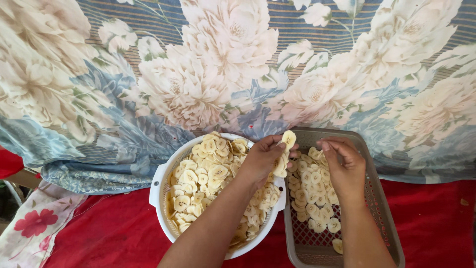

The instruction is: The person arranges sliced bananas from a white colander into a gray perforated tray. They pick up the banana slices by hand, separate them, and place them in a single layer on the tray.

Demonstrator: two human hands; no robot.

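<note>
My left hand (261, 161) holds a small stack of pale yellow banana slices (284, 150) above the gap between two containers. A round white colander (159, 186), heaped with many more slices (208, 181), sits under my left forearm. My right hand (343, 166) hovers over a grey rectangular mesh basket (382, 198), fingers curled down and touching the slices (312, 196) spread in a layer on its floor. Whether the right fingers pinch a slice is hidden.
Both containers rest on a red cloth (114, 233). A large floral sheet (223, 69) in cream and blue covers the area behind them. Another cloth with red flowers (34, 223) lies at the lower left.
</note>
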